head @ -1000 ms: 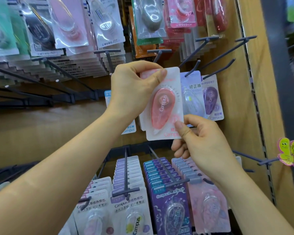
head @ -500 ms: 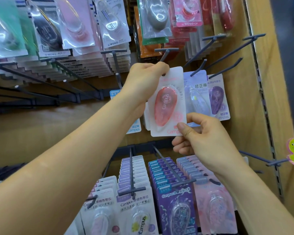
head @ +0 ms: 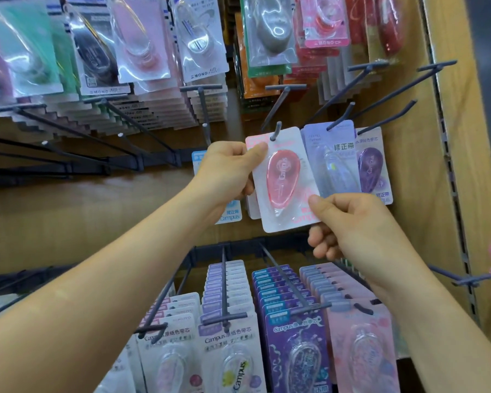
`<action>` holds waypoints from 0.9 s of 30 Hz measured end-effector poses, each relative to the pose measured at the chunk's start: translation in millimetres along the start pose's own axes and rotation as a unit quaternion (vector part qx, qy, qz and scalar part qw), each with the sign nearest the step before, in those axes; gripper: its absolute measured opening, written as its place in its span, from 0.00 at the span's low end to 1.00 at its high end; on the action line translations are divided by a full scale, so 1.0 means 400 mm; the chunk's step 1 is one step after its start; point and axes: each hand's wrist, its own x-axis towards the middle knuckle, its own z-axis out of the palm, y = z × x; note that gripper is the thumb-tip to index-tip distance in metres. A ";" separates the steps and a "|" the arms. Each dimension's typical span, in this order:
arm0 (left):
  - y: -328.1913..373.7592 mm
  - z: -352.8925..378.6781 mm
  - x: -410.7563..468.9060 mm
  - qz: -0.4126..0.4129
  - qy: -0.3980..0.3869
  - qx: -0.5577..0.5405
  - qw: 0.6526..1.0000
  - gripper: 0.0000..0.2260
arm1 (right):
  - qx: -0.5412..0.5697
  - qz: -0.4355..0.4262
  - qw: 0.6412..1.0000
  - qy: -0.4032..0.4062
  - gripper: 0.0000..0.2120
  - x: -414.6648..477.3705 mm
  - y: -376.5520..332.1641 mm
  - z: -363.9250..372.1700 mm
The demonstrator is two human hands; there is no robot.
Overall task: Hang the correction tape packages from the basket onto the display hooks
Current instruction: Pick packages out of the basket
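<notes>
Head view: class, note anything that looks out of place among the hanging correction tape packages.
The pink Campus package sits only at the hook tip, forward of the packages behind it, pinched by the left hand and right hand.

Two hands were counted, the left hand [head: 224,168] and the right hand [head: 349,222]. One pink package [head: 284,180] was gripped by both. Three more were plainly seen in that row: one blue package [head: 230,215], one lavender package [head: 335,165], one purple package [head: 373,171]. Four stacks of packages [head: 270,290] were counted on the lower hooks [head: 224,279].
</notes>
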 end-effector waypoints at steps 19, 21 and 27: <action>-0.093 0.036 0.160 0.062 0.094 0.339 0.934 0.11 | -0.405 -0.149 0.901 -0.037 0.21 0.020 0.048 -0.060; -0.089 0.041 0.169 0.061 0.112 0.364 0.923 0.11 | -0.412 -0.152 0.897 -0.048 0.19 0.024 0.053 -0.065; -0.075 0.036 0.141 0.034 0.093 0.341 0.935 0.11 | -0.405 -0.160 0.896 -0.084 0.15 0.032 0.064 -0.076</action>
